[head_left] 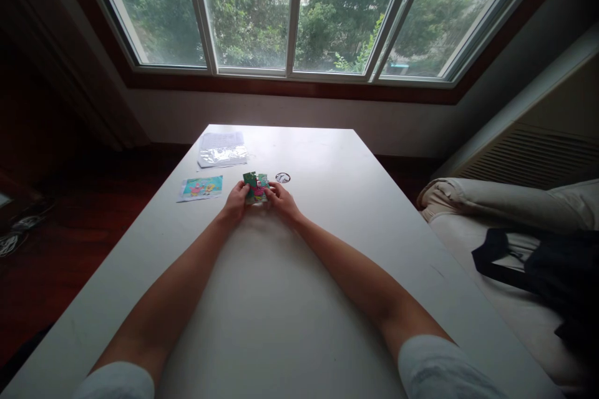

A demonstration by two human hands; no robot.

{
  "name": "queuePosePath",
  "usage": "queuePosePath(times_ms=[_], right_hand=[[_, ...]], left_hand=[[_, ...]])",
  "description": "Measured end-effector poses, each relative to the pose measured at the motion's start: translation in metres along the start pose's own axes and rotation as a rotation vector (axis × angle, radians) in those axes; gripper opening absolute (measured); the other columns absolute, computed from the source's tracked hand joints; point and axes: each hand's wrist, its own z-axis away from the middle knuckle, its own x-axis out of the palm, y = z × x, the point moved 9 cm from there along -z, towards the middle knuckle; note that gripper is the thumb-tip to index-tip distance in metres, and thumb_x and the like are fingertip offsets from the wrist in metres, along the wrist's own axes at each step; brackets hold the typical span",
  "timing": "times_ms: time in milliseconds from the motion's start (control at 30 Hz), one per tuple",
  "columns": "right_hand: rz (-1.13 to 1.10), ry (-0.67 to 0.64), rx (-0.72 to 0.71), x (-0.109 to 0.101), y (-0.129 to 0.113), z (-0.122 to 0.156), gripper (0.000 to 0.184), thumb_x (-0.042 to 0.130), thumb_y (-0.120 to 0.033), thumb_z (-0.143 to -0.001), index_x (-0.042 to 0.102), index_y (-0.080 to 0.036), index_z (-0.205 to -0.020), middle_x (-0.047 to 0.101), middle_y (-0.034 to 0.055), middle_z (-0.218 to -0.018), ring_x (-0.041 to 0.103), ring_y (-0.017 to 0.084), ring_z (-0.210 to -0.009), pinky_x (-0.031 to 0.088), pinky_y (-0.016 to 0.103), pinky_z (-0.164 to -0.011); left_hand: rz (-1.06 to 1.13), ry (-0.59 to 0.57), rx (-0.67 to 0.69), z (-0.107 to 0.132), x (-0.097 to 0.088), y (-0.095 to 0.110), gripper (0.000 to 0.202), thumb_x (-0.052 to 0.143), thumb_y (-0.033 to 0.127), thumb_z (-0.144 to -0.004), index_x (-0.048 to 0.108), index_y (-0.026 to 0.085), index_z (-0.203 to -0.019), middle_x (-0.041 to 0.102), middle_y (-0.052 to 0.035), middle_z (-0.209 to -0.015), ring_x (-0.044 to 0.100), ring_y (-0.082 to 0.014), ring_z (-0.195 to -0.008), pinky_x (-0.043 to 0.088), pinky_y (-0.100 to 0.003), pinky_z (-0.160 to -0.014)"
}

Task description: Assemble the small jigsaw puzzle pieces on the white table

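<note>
There are two hands (236, 201) (282, 201), one puzzle (256, 189), one picture card (203, 187) and one table (281, 324).

I'd say a room in someone's home: dark red boards (93, 230) underfoot, a curtain (60, 56) beside the wide wood-trimmed window (294, 12), trees (346, 19) outside. Right of the plain white table (281, 324) sits a soft cream bed or sofa (458, 243), I can't tell which, with dark cloth (561, 262) lying on it.

Okay, so the tabletop (281, 299) is plain white. Near its left edge, the picture sheet (202, 187) is turquoise with pink and yellow figures; the jigsaw (257, 189) is green with bright pink. Floor (107, 218)'s reddish-brown.
</note>
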Motion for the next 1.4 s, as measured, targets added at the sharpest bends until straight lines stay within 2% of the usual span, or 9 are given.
queuePosePath(times_ms=[33, 167, 300, 467, 633, 800, 967, 1167, 1400], right_hand=[[-0.051, -0.017, -0.006, 0.002, 0.001, -0.001, 0.040, 0.061, -0.049, -0.090, 0.060, -0.024, -0.122, 0.073, 0.0038, -0.104, 0.070, 0.018, -0.091, 0.056, 0.031, -0.082], [-0.202, -0.038, -0.020, 0.005, 0.006, -0.005, 0.042, 0.070, -0.040, -0.081, 0.060, -0.022, -0.118, 0.072, 0.0034, -0.099, 0.069, 0.018, -0.086, 0.058, 0.033, -0.081], [-0.298, -0.056, -0.009, 0.007, 0.007, -0.005, 0.042, 0.070, -0.032, -0.077, 0.058, -0.022, -0.116, 0.071, 0.0021, -0.094, 0.069, 0.017, -0.081, 0.059, 0.034, -0.078], [-0.316, -0.045, -0.011, 0.006, 0.003, -0.004, 0.038, 0.069, -0.030, -0.074, 0.057, -0.022, -0.109, 0.070, 0.0010, -0.092, 0.068, 0.017, -0.081, 0.060, 0.034, -0.078], [-0.317, -0.059, 0.008, 0.008, 0.003, -0.003, 0.038, 0.068, -0.032, -0.075, 0.056, -0.023, -0.110, 0.069, 0.0011, -0.091, 0.067, 0.016, -0.070, 0.060, 0.030, -0.062], [-0.177, -0.040, 0.031, 0.007, 0.006, -0.002, 0.033, 0.059, -0.030, -0.080, 0.056, -0.025, -0.112, 0.068, -0.0015, -0.086, 0.061, 0.012, -0.055, 0.053, 0.023, -0.046], [0.012, 0.027, 0.037, 0.002, 0.005, -0.004, 0.031, 0.054, -0.028, -0.081, 0.061, -0.026, -0.112, 0.068, -0.0044, -0.080, 0.059, 0.012, -0.059, 0.053, 0.023, -0.054], [0.231, 0.041, -0.031, 0.005, -0.006, -0.008, 0.032, 0.050, -0.023, -0.082, 0.065, -0.026, -0.110, 0.069, -0.0037, -0.084, 0.063, 0.016, -0.075, 0.054, 0.028, -0.073], [0.393, -0.090, -0.060, 0.020, -0.006, -0.032, 0.040, 0.048, -0.014, -0.078, 0.068, -0.027, -0.110, 0.072, -0.0030, -0.095, 0.064, 0.018, -0.085, 0.052, 0.030, -0.084]], left_hand=[[-0.140, 0.013, 0.064, 0.000, 0.000, 0.005, 0.033, 0.058, 0.046, -0.088, 0.057, 0.017, -0.105, 0.070, -0.0067, -0.097, 0.068, -0.0205, -0.085, 0.058, -0.036, -0.078], [-0.324, 0.046, 0.116, 0.001, -0.005, 0.008, 0.024, 0.069, 0.037, -0.078, 0.062, 0.018, -0.091, 0.069, -0.0035, -0.088, 0.064, -0.0206, -0.084, 0.054, -0.032, -0.077], [-0.433, 0.071, 0.128, 0.002, -0.008, 0.009, 0.027, 0.071, 0.030, -0.074, 0.062, 0.020, -0.097, 0.068, -0.0033, -0.095, 0.063, -0.0178, -0.078, 0.052, -0.030, -0.071], [-0.245, -0.011, 0.123, 0.001, 0.004, 0.003, 0.055, 0.072, 0.033, -0.073, 0.053, 0.021, -0.124, 0.068, -0.0039, -0.101, 0.065, -0.0159, -0.076, 0.054, -0.029, -0.069], [-0.151, -0.033, 0.140, 0.001, 0.006, 0.004, 0.047, 0.073, 0.034, -0.074, 0.057, 0.017, -0.114, 0.068, -0.0043, -0.093, 0.064, -0.0160, -0.075, 0.054, -0.027, -0.066], [-0.167, -0.016, 0.163, 0.002, 0.004, 0.005, 0.038, 0.072, 0.034, -0.072, 0.056, 0.019, -0.104, 0.065, -0.0012, -0.089, 0.060, -0.0129, -0.067, 0.051, -0.024, -0.059], [-0.276, 0.029, 0.198, 0.003, 0.002, 0.005, 0.028, 0.067, 0.032, -0.074, 0.058, 0.021, -0.099, 0.062, 0.0018, -0.083, 0.055, -0.0122, -0.064, 0.049, -0.025, -0.062], [-0.468, 0.103, 0.252, 0.007, -0.007, 0.014, 0.020, 0.058, 0.021, -0.072, 0.055, 0.021, -0.092, 0.060, 0.0014, -0.085, 0.057, -0.0144, -0.075, 0.049, -0.026, -0.071], [-0.354, 0.115, 0.235, 0.006, -0.011, 0.017, 0.051, 0.060, 0.019, -0.075, 0.055, 0.025, -0.125, 0.067, -0.0023, -0.104, 0.065, -0.0172, -0.087, 0.053, -0.030, -0.080]])
